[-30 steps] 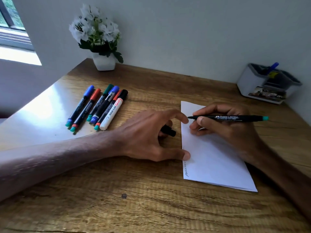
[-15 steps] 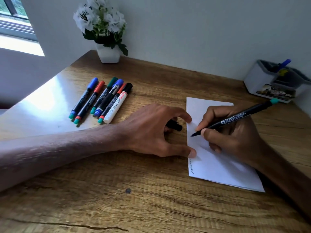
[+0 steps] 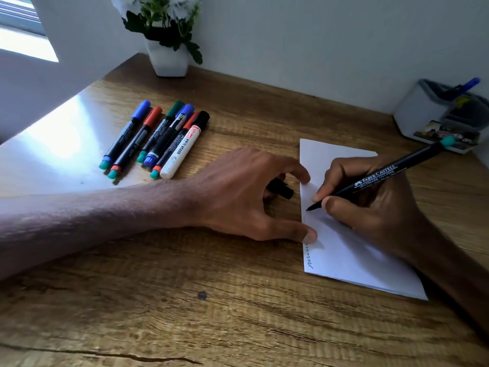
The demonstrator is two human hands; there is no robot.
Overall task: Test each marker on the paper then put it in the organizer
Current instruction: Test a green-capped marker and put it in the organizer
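My right hand (image 3: pixel 370 210) grips a black fine marker (image 3: pixel 383 176) with a teal end, and its tip touches the white paper (image 3: pixel 344 258) near the left edge. My left hand (image 3: pixel 246 194) presses index fingertip and thumb on the paper's left edge, while its other fingers curl round the marker's black cap (image 3: pixel 283 188). A dark squiggle (image 3: pixel 309 258) runs along the paper's lower left edge. Several capped markers (image 3: pixel 156 139) lie side by side at the left. The white organizer (image 3: pixel 420 112) stands at the far right by the wall, holding a blue pen (image 3: pixel 465 84).
A white pot of white flowers (image 3: pixel 168 59) stands at the back of the wooden desk (image 3: pixel 185 300), against the wall. A window lights the desk's left part. The wall closes off the back and the right.
My right hand tipped the marker from level to nib-down and brought the tip onto the paper's left edge. My left hand stayed on the paper edge with the cap.
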